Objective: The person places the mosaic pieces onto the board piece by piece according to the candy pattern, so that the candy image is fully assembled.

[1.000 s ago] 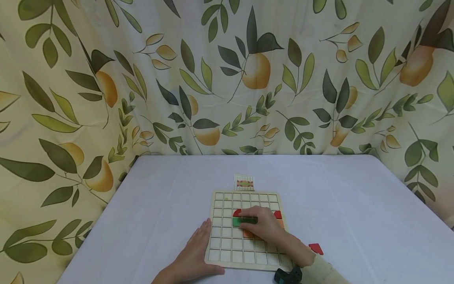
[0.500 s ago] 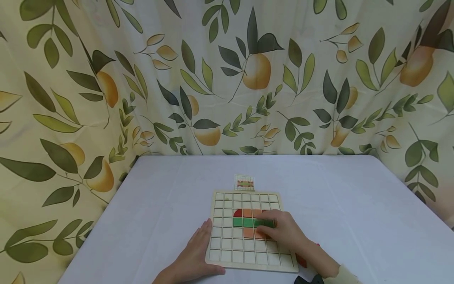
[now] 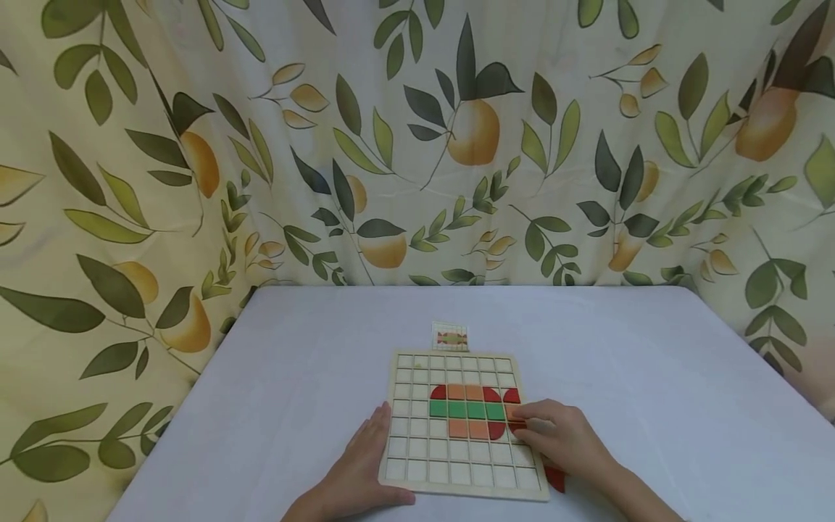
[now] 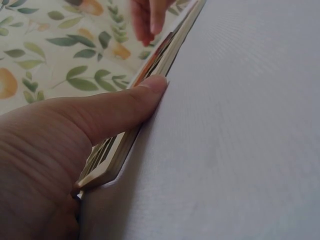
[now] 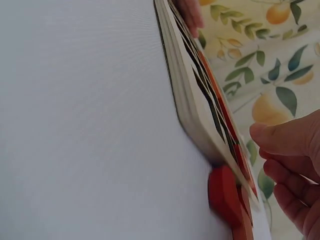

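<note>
A square wooden grid board [image 3: 459, 471] lies on the white table. Coloured tiles fill part of it: a row of several green tiles [image 3: 458, 409], orange tiles [image 3: 465, 392] above and below, and red rounded tiles [image 3: 438, 393] toward the ends. My left hand [image 3: 359, 464] rests at the board's left front corner, fingers straight along the side, thumb [image 4: 150, 87] against the front edge. My right hand [image 3: 566, 438] hovers at the right edge, thumb and fingers loosely bent over the last column. In the right wrist view nothing shows between the thumb and fingers.
A small pattern card [image 3: 450, 337] lies just behind the board. Loose red pieces [image 5: 223, 195] lie beside its right edge, partly hidden by my right hand in the head view. A leaf-and-fruit curtain [image 3: 417, 181] hangs behind the table.
My right hand has moved right along the green row to the board's right edge, uncovering the green tiles and red ones near them. The left hand keeps its place.
</note>
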{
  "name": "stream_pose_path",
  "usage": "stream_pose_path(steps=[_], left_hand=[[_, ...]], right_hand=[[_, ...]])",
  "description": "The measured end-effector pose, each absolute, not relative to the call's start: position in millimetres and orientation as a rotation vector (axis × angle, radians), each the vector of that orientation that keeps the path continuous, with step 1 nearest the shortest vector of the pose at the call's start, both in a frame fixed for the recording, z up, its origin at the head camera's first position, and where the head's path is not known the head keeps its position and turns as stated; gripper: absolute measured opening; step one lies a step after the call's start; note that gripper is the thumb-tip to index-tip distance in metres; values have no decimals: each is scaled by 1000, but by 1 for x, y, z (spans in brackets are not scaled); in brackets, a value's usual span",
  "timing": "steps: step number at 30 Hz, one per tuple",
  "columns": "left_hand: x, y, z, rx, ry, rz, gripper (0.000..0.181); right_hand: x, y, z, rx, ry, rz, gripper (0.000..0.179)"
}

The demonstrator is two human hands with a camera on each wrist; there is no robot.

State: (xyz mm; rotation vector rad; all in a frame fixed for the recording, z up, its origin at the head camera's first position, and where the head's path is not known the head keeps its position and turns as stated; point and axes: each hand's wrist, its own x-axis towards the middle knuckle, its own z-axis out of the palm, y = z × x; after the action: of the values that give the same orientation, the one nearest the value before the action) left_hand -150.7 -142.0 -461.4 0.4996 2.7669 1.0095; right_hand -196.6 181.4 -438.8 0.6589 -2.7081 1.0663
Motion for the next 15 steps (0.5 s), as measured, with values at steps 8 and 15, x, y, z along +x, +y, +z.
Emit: stream_pose_path(steps=[8, 15], left_hand=[[-151, -140, -462, 484, 2774, 1009, 129], [-151, -140, -462, 493, 2767, 1011, 129]], right_hand=[[-186, 203, -438, 447, -2832, 1044, 22], [-178, 222, -436, 272, -2908, 1043, 25]])
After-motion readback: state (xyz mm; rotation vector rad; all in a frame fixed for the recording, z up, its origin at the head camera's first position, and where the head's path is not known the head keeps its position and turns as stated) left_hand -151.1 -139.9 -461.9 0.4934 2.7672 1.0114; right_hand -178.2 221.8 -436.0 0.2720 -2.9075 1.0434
